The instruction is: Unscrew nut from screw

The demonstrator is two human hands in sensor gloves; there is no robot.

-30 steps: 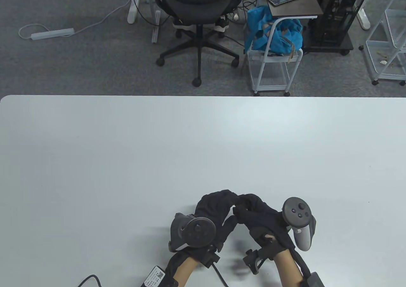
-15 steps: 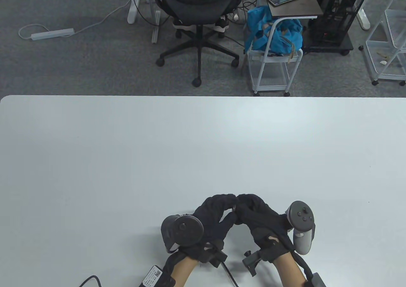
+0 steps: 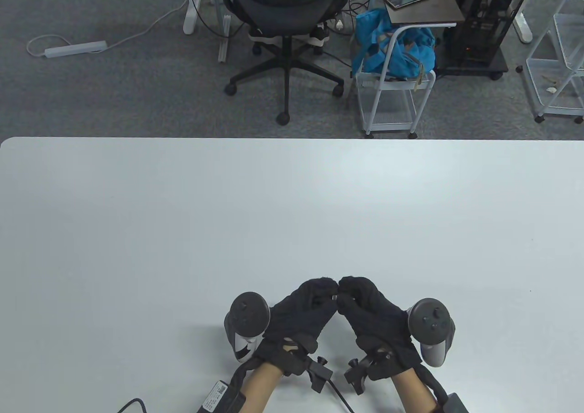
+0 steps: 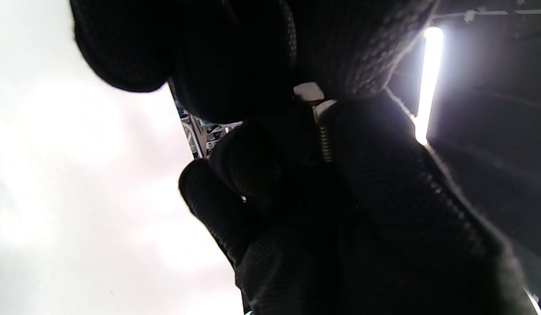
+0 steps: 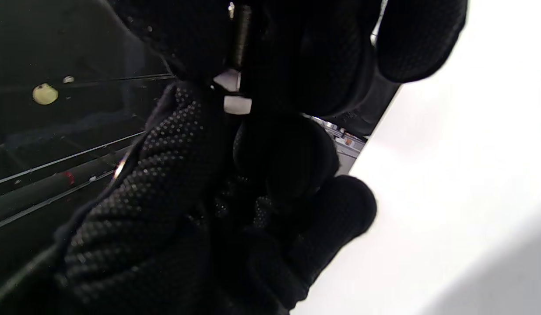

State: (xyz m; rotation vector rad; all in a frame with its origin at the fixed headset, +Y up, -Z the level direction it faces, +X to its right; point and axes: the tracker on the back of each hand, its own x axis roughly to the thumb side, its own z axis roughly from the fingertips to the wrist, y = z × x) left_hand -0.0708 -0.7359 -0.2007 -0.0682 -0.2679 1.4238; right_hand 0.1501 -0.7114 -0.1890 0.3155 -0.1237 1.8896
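Both gloved hands meet over the near middle of the white table (image 3: 292, 212). A small metal screw (image 3: 335, 298) shows as a glint between the fingertips. In the left wrist view my left hand (image 4: 296, 89) pinches the silver hex nut (image 4: 309, 92), and the threaded shaft (image 4: 325, 144) runs down into the other hand's fingers. In the right wrist view my right hand (image 5: 246, 41) grips the threaded shaft (image 5: 242, 39), with the nut (image 5: 232, 92) just below it. In the table view the left hand (image 3: 325, 292) and right hand (image 3: 350, 292) touch at the fingertips. The screw's head is hidden.
A cable and a labelled box (image 3: 218, 392) lie on the table by my left forearm. Beyond the far edge stand an office chair (image 3: 285, 2), a wire cart with a blue bag (image 3: 392, 52) and a white rack (image 3: 561, 52).
Both hands stayed together at the fingertips. The left wrist rolled, carrying its tracker left and up. The right wrist turned slightly, with its tracker a little lower.
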